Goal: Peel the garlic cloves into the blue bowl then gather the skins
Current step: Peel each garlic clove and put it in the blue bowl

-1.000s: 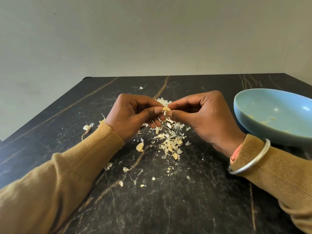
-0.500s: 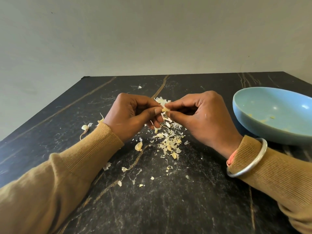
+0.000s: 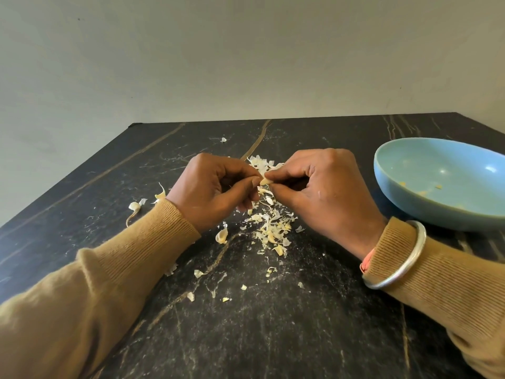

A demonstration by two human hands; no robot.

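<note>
Little has moved over the last second: the left hand (image 3: 210,192) and right hand (image 3: 325,192) stay at the centre of the frame, fingertips meeting, and the small pale garlic clove (image 3: 266,181) is pinched between them as before. The only visible change is a slight lowering of the clove and a wider gap under the right index finger, consistent with small picking motions and not a transfer. Both hands are closed in a pinch on the clove, with thumb and forefinger of each side on it and the remaining fingers curled under. Judged from this, peeling of the present clove is in progress and is not yet finished. How much skin remains on it cannot be told. Directly below and just behind the hands lies the main pile of skins (image 3: 273,228), with loose flakes scattered toward the lower centre of the dark tabletop (image 3: 273,337). A larger curved piece (image 3: 222,236) lies just beside the left wrist. A small piece with a thin tail (image 3: 134,206) lies apart at centre left; whether it is an unpeeled clove cannot be told. The blue bowl (image 3: 410,212) stands at the right edge, well apart from the hands, partly cut off. Only small yellowish bits (image 3: 438,186) show inside. Gathering the skins remains to be done.
</note>
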